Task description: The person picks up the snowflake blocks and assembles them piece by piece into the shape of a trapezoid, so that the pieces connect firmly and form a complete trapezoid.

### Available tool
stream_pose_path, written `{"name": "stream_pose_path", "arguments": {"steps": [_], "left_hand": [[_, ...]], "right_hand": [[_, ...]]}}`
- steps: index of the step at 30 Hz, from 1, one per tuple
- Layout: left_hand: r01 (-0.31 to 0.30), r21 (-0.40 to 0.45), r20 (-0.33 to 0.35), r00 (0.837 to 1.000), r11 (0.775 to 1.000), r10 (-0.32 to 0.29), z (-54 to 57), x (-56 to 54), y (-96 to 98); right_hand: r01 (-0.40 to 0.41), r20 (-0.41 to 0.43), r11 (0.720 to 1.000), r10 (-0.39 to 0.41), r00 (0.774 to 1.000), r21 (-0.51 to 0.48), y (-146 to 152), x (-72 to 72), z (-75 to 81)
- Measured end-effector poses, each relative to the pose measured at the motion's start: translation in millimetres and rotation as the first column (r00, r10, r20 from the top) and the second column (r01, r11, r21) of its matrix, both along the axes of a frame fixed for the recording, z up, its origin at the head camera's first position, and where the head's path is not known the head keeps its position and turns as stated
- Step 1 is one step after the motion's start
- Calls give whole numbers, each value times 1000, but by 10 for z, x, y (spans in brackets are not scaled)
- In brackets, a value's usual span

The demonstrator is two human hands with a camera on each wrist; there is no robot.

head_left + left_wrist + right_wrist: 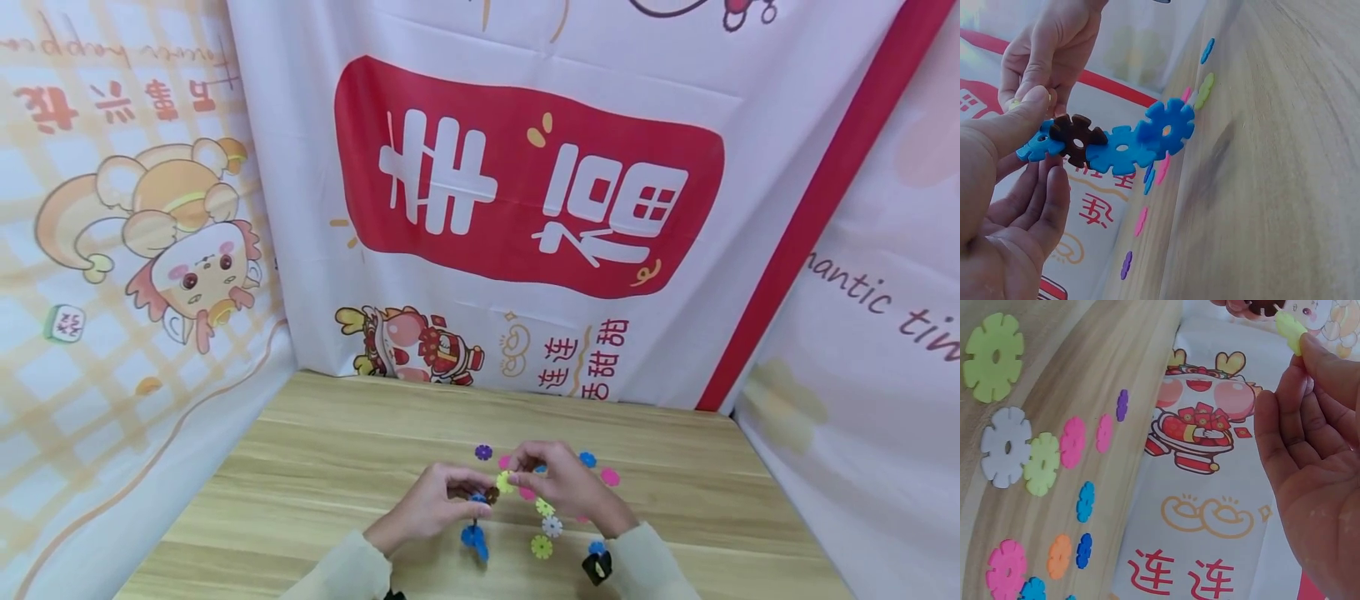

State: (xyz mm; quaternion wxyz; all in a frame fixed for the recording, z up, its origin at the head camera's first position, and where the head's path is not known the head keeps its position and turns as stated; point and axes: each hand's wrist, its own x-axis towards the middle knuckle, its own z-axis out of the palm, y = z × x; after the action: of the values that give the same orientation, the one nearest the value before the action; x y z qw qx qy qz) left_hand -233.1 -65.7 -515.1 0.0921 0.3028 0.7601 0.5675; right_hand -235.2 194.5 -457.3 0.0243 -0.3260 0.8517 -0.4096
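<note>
My left hand (435,502) holds a chain of notched flower-shaped plastic discs between thumb and fingers. In the left wrist view the chain runs from a light-blue disc at the fingertips, through a brown disc (1088,134), to two blue discs (1116,159) slotted together at the far end. Opposite it, my right hand (562,482) pinches a yellow-green disc (1289,332) between thumb and forefinger. That disc's edge is right at the brown disc's rim in the right wrist view. The other right fingers are loosely bent.
Loose discs lie scattered on the wooden table (322,467): purple (483,452), white (552,526), yellow-green (542,547), pink (610,477) and blue (587,459), plus an orange one (1059,556). Printed cloth (300,250) hangs at the back and both sides.
</note>
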Motion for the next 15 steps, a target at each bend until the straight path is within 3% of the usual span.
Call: {"name": "stream_pose_path", "arguments": {"steps": [7, 15], "left_hand": [[-44, -10, -28, 999, 999, 44, -20, 28, 35], [-105, -12, -149, 984, 994, 102, -2, 51, 79]], "right_hand": [[8, -32, 1000, -8, 999, 3, -51, 16, -70], [42, -88, 996, -49, 995, -82, -134, 30, -145]]}}
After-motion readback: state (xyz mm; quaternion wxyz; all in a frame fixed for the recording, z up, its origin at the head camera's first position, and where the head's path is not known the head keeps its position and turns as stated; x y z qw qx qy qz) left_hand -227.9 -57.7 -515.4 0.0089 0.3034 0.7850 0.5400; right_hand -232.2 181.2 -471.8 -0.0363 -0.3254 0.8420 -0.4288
